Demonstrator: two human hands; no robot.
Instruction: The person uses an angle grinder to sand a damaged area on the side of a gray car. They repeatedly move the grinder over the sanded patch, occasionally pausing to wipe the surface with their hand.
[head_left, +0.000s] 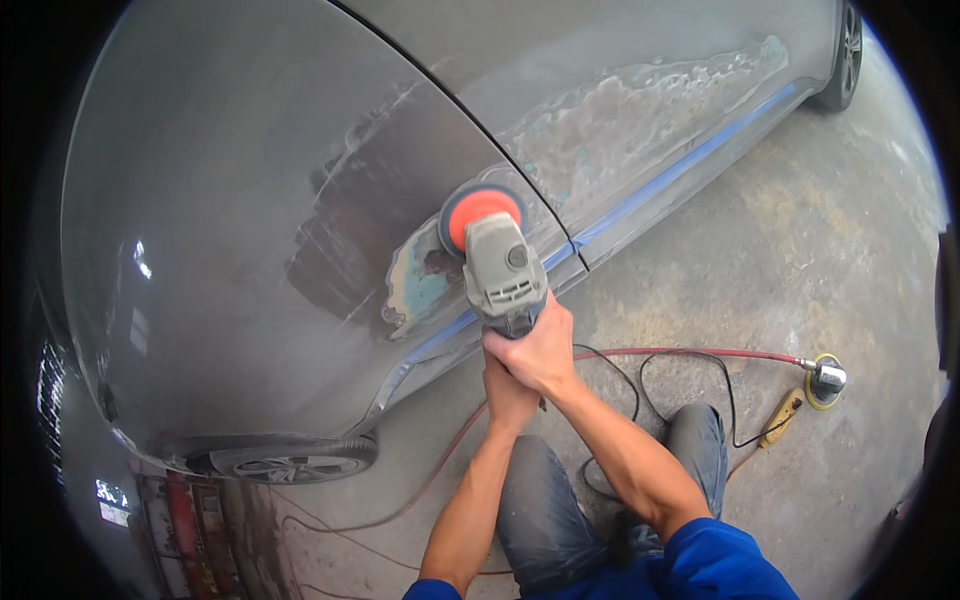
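Both of my hands are closed round the handle of a grey electric polisher-type sander (500,262). My right hand (541,346) sits on top, close behind the motor body. Below it my left hand (508,396) wraps the rear of the handle, its fingers partly hidden. The tool's round orange-red backing pad (482,207) with a dark rim lies against the grey car's side panel (230,200). Beside the pad, a sanded patch (425,285) shows teal, beige and dark layers. Blue masking tape (690,165) runs along the lower sill.
A second round sander (827,381) lies on the concrete floor (800,250) at the right, joined to a red hose (690,352). Near it is a yellow power socket (781,417) with a looping black cord (733,400). A car wheel (300,462) is at lower left, with red shelving (190,530) beyond.
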